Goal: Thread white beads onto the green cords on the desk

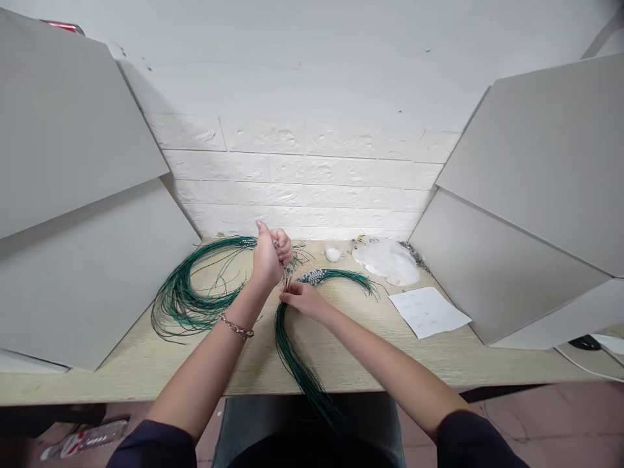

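My left hand [273, 255] is raised over the table, its fingers curled in and the thumb pointing up. Whatever lies inside those fingers is too small to make out. Just below and to the right, my right hand [305, 300] has thumb and fingers closed on the upper end of a bundle of green and black wires [295, 357], which hangs over the table edge toward my lap. Behind my right hand lies a short wire bundle with silvery white ends [314, 277]. A large looped bundle of green wires [175, 299] rests to the left, partly hidden by my left arm.
At the back right are a small white lump [333, 254], a white plastic bag [387, 260] and a paper sheet [426, 312]. Grey panels [88, 260] stand on both sides, with a white brick-pattern wall [312, 172] behind. A plastic bottle [90, 439] lies on the floor.
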The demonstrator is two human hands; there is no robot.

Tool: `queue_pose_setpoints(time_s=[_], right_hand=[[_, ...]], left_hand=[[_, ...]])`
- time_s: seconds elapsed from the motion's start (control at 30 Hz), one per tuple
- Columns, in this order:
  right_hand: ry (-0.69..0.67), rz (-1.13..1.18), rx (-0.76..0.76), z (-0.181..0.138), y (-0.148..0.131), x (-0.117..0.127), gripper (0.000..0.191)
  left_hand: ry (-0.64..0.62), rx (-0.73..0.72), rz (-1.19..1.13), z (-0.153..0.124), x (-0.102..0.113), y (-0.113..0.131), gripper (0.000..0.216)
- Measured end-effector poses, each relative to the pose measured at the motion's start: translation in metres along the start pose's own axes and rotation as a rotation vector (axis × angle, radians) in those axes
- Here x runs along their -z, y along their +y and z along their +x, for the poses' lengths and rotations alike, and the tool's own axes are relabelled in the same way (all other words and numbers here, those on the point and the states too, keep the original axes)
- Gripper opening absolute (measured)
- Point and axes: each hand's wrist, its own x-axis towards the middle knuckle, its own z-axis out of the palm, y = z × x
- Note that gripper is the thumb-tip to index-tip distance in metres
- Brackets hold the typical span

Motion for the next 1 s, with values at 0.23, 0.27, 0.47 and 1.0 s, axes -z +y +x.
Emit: queue_pose_setpoints(time_s=[0.23, 0.27, 0.47, 1.0], right_hand=[[-0.052, -0.284, 0.305, -0.017, -0.007, -0.009, 0.013], [-0.087, -0.329, 0.36, -0.019, -0.008, -0.01, 0.014], [-0.129, -0.446, 0.409, -0.025, -0.013, -0.007, 0.024], [-0.213, -0.918, 0.455, -0.032, -0.007, -0.013, 0.032]], left_hand=[[0.069, 0.011, -0.035, -0.011, -0.024, 0.03, 0.055], [0.078, 0.004, -0.044, -0.013, -0.027, 0.034, 0.055], [0.05, -0.061, -0.062, -0.02, -0.045, 0.061, 0.052], [-0.072, -0.28, -0.097, -0.026, -0.09, 0.135, 0.042]])
